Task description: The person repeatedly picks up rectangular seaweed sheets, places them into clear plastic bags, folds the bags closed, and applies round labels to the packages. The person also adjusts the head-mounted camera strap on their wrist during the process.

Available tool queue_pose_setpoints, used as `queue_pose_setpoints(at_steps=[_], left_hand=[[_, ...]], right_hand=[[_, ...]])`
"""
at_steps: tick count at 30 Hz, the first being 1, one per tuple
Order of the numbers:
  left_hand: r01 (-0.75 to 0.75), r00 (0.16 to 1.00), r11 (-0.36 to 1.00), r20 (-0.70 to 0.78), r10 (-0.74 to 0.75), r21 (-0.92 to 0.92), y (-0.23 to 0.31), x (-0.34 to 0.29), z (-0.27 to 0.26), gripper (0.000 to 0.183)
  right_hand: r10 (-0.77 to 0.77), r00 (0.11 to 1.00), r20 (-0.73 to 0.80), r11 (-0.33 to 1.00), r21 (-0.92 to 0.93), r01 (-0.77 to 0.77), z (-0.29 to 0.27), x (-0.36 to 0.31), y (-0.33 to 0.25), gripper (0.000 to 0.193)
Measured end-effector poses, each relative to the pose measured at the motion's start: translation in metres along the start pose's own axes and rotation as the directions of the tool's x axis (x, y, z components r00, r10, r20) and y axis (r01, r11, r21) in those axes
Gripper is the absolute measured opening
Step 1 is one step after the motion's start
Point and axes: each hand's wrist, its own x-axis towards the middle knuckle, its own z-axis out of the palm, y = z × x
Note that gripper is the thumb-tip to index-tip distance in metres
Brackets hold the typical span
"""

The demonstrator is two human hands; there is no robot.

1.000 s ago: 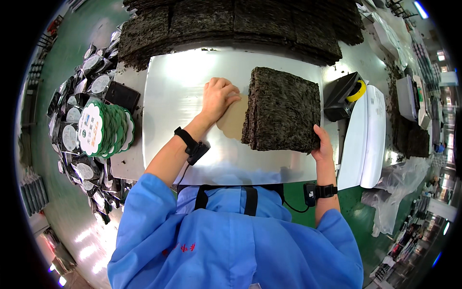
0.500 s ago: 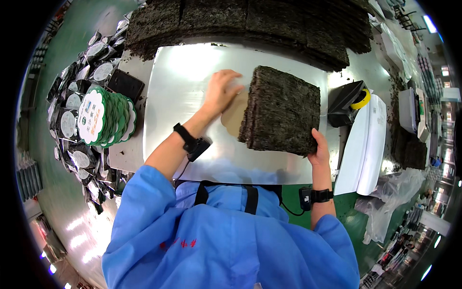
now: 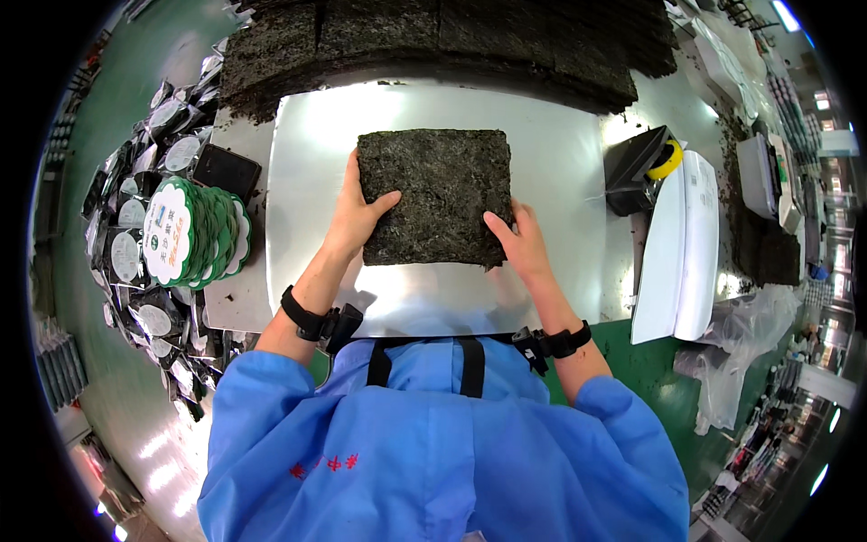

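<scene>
A squared stack of dark nori sheets (image 3: 435, 197) is held over the shiny metal work board (image 3: 316, 117) in front of me. My left hand (image 3: 356, 213) grips its left edge, the thumb lying on the top sheet and the fingers along the side. At the lower right edge my right hand (image 3: 522, 238) holds it too, thumb on top and fingers round the side. What lies beneath the stack is hidden, and I cannot tell whether it touches the board.
Large nori piles (image 3: 379, 41) line the back. On the left stand scalloped green-and-white cards (image 3: 172, 230), a dark box (image 3: 227, 170) and many black-and-silver packets (image 3: 126, 257). A black tape dispenser (image 3: 632, 181) and white paper sheets (image 3: 682, 253) lie right, with clear plastic (image 3: 727, 370) hanging lower.
The nori stack has moved left to the middle and now sits straight. My left hand has come onto its left edge. The tan scalloped piece on the board is no longer visible.
</scene>
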Motion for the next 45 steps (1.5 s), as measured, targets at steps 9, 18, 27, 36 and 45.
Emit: queue_pose_setpoints(at_steps=[9,18,27,36,45], left_hand=[[-0.108,0.994,0.953,0.057,0.096,0.282,-0.002,0.008,0.002,0.092],[-0.280,0.890,0.686,-0.087,0.448,0.672,-0.015,0.002,0.016,0.086],[-0.475,0.820,0.134,0.382,0.427,0.870,0.005,-0.002,0.038,0.068],[-0.465,0.823,0.111,0.383,0.420,0.878,0.003,-0.005,0.036,0.068],[-0.450,0.828,0.114,0.366,0.424,0.886,0.000,-0.004,0.037,0.067]], right_hand=[[-0.099,0.990,0.100,0.955,0.289,0.066,-0.002,0.004,-0.022,0.053],[-0.215,0.972,-0.090,0.976,-0.059,0.210,0.017,0.003,0.006,0.068],[-0.030,0.992,-0.121,0.962,0.265,0.061,-0.037,-0.022,0.022,0.054],[-0.193,0.919,-0.343,0.334,-0.904,-0.267,-0.087,-0.135,0.112,0.062],[-0.299,0.918,-0.260,0.369,-0.919,-0.140,-0.090,-0.141,0.113,0.055]])
